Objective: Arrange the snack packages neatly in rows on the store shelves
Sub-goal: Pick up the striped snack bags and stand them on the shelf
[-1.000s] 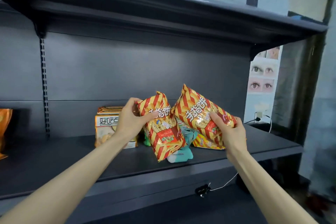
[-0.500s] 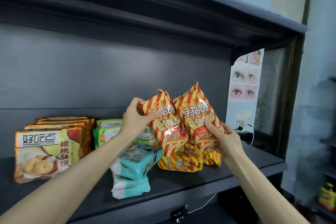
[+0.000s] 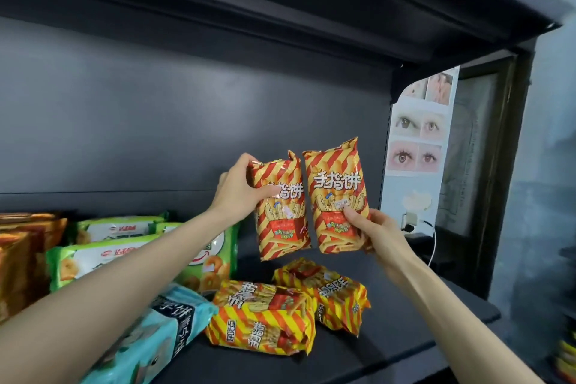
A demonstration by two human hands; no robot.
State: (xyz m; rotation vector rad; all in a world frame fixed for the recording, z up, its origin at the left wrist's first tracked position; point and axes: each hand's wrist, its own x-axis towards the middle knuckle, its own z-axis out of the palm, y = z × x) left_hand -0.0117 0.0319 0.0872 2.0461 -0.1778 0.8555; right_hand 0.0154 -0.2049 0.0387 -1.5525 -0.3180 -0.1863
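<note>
I hold two red-and-yellow striped snack bags upright and side by side above the dark shelf (image 3: 389,349). My left hand (image 3: 237,193) grips the left striped bag (image 3: 282,212) at its upper left edge. My right hand (image 3: 371,227) pinches the right striped bag (image 3: 336,196) at its lower right. Below them two more striped bags (image 3: 265,318) (image 3: 330,293) lie flat on the shelf. Green snack packs (image 3: 124,249) stand at the left, and a light-blue pack (image 3: 156,337) lies in front under my left forearm.
Orange-brown packs (image 3: 21,259) stand at the far left. An upper shelf (image 3: 311,9) overhangs close above. A poster of eyes (image 3: 417,146) and a plugged-in white cable (image 3: 433,243) sit past the shelf's right end. Bare shelf surface shows at the right.
Both hands have lifted the two striped bags higher and turned them upright and parallel. The camera has moved closer and to the right, showing more of the packs lying on the shelf.
</note>
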